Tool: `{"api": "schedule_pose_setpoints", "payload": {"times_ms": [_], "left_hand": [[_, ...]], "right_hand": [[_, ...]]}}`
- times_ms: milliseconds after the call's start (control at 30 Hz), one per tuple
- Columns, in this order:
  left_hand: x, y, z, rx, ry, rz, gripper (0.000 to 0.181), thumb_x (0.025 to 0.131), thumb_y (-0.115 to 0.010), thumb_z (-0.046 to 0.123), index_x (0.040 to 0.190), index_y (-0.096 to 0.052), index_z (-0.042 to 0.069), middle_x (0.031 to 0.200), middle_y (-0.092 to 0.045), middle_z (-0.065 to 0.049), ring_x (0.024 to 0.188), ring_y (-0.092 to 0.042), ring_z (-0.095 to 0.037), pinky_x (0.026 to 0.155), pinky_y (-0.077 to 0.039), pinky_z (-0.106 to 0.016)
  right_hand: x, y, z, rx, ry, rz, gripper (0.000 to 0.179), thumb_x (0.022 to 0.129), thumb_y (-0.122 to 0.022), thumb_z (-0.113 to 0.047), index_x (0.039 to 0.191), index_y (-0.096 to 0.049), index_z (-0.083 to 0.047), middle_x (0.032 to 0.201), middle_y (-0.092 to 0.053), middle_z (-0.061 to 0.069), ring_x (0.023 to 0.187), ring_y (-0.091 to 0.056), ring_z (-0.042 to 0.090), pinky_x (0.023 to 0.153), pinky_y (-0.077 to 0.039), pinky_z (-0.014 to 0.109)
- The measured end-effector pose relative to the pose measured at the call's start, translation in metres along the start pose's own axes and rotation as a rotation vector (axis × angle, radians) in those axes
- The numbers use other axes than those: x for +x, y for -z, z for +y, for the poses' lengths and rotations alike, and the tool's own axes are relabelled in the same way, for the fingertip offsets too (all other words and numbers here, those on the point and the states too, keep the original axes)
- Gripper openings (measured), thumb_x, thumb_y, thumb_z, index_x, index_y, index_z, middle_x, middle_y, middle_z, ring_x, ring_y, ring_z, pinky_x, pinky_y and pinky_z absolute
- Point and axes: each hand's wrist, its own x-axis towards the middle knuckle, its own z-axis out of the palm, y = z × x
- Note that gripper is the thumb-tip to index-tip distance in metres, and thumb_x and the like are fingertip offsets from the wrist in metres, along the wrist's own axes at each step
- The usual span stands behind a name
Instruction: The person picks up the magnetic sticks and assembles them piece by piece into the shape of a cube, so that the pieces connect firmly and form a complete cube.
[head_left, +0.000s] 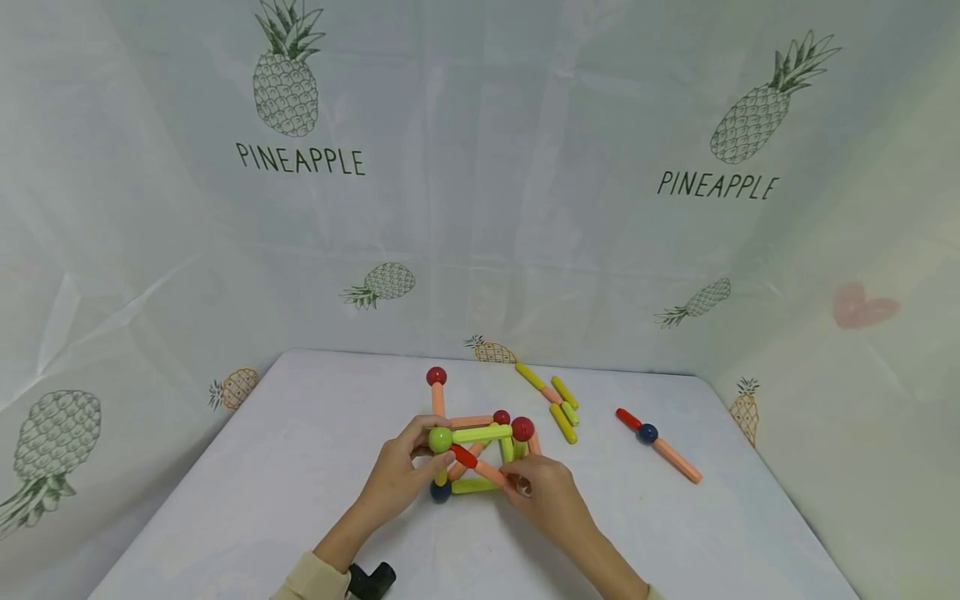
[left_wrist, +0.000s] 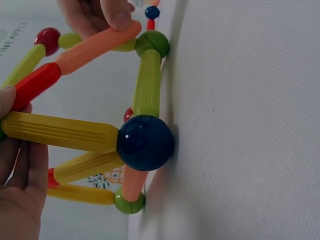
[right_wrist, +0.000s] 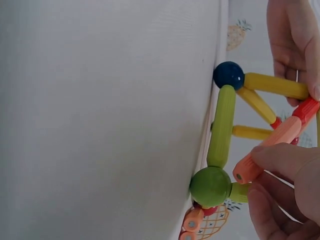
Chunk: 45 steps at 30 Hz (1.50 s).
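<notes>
Ball-and-stick frame (head_left: 482, 434) stands at the middle of the surface (head_left: 300, 467). Left hand (head_left: 401, 471) holds its upper near-left corner; right hand's (head_left: 551, 496) fingers pinch a red-and-orange stick (head_left: 491, 474). Probably a diagonal is being fitted; next seems to need guiding the orange end to the lower green ball (right_wrist: 210, 186).

Left arm (head_left: 347, 532): light beige sleeve (head_left: 313, 577), plain-edged, ending on the forearm. Black fitting (head_left: 379, 581) with rounded cylindrical end beside it; attachment unclear. Right arm (head_left: 603, 557): sliver of similar beige cuff (head_left: 655, 594) at frame edge.
</notes>
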Motion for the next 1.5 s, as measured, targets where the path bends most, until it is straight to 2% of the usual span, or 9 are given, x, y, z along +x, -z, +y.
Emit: {"api": "schedule_pose_setpoints", "payload": {"times_ms": [133, 367, 700, 833, 933, 1133, 1233, 1333, 1500], "left_hand": [[0.000, 0.000, -0.001, 0.009, -0.001, 0.009, 0.041, 0.091, -0.071, 0.030, 0.126, -0.051, 0.034, 0.111, -0.065, 0.014, 0.099, -0.062, -0.009, 0.089, -0.051, -0.030], [0.000, 0.000, -0.002, 0.036, -0.032, 0.033, 0.040, 0.090, -0.072, 0.027, 0.125, -0.052, 0.036, 0.113, -0.062, 0.015, 0.098, -0.062, -0.008, 0.087, -0.052, -0.028], [0.000, 0.000, 0.000, 0.097, -0.042, 0.030, 0.044, 0.090, -0.072, 0.023, 0.127, -0.052, 0.037, 0.112, -0.060, 0.018, 0.096, -0.061, -0.007, 0.087, -0.052, -0.030], [-0.001, -0.001, 0.001, 0.106, -0.040, 0.021, 0.047, 0.089, -0.073, 0.018, 0.131, -0.055, 0.029, 0.108, -0.061, 0.019, 0.095, -0.060, -0.006, 0.084, -0.053, -0.029], [0.000, -0.001, 0.000, 0.116, -0.066, 0.019, 0.049, 0.088, -0.074, 0.014, 0.133, -0.056, 0.021, 0.107, -0.061, 0.017, 0.094, -0.060, -0.007, 0.082, -0.054, -0.031], [0.000, -0.003, 0.000, 0.146, -0.083, 0.027, 0.047, 0.089, -0.073, 0.017, 0.131, -0.056, 0.025, 0.104, -0.060, 0.016, 0.090, -0.059, -0.007, 0.081, -0.055, -0.033], [-0.001, -0.003, 0.001, 0.149, -0.065, 0.034, 0.046, 0.089, -0.074, 0.019, 0.130, -0.055, 0.031, 0.104, -0.061, 0.018, 0.090, -0.059, -0.006, 0.081, -0.055, -0.034], [-0.001, -0.002, 0.000, 0.159, -0.067, 0.043, 0.046, 0.089, -0.074, 0.020, 0.129, -0.055, 0.033, 0.105, -0.061, 0.019, 0.091, -0.059, -0.005, 0.081, -0.054, -0.031], [0.000, -0.004, -0.002, 0.177, -0.107, 0.066, 0.045, 0.087, -0.075, 0.018, 0.128, -0.059, 0.024, 0.104, -0.061, 0.019, 0.088, -0.059, -0.005, 0.078, -0.054, -0.025]], "right_hand": [[0.001, -0.004, 0.000, -0.063, 0.018, 0.031, 0.017, 0.078, -0.084, -0.016, 0.092, -0.076, -0.019, 0.078, -0.064, -0.011, 0.067, -0.058, 0.008, 0.059, -0.048, 0.015], [0.004, -0.007, -0.001, -0.101, 0.017, 0.075, 0.018, 0.074, -0.086, -0.014, 0.088, -0.075, -0.018, 0.076, -0.063, -0.011, 0.064, -0.053, -0.001, 0.057, -0.047, 0.013], [0.009, -0.009, -0.004, -0.144, -0.009, 0.071, 0.018, 0.074, -0.087, -0.017, 0.087, -0.075, -0.017, 0.073, -0.062, -0.011, 0.063, -0.052, 0.000, 0.058, -0.048, 0.016], [0.011, -0.008, -0.003, -0.129, -0.021, 0.044, 0.017, 0.075, -0.085, -0.019, 0.089, -0.075, -0.018, 0.074, -0.062, -0.012, 0.063, -0.051, 0.000, 0.059, -0.048, 0.015], [0.010, -0.004, 0.000, -0.058, -0.053, 0.037, 0.015, 0.077, -0.084, -0.019, 0.089, -0.074, -0.020, 0.074, -0.061, -0.014, 0.064, -0.053, 0.002, 0.058, -0.048, 0.016], [0.005, 0.004, 0.010, 0.060, -0.060, 0.069, 0.018, 0.078, -0.084, -0.019, 0.090, -0.071, -0.018, 0.070, -0.056, -0.016, 0.060, -0.052, 0.004, 0.054, -0.048, 0.019], [0.007, 0.004, 0.011, 0.042, -0.011, 0.033, 0.021, 0.081, -0.082, -0.023, 0.099, -0.074, -0.016, 0.068, -0.054, -0.017, 0.058, -0.049, 0.003, 0.052, -0.045, 0.019], [0.012, 0.000, 0.008, 0.012, 0.030, 0.012, 0.021, 0.083, -0.080, -0.027, 0.101, -0.076, -0.016, 0.069, -0.056, -0.017, 0.059, -0.048, 0.002, 0.053, -0.045, 0.018], [0.017, -0.004, 0.002, -0.032, 0.025, 0.025, 0.015, 0.083, -0.079, -0.030, 0.093, -0.076, -0.019, 0.068, -0.055, -0.017, 0.057, -0.047, 0.002, 0.053, -0.044, 0.018]]}}
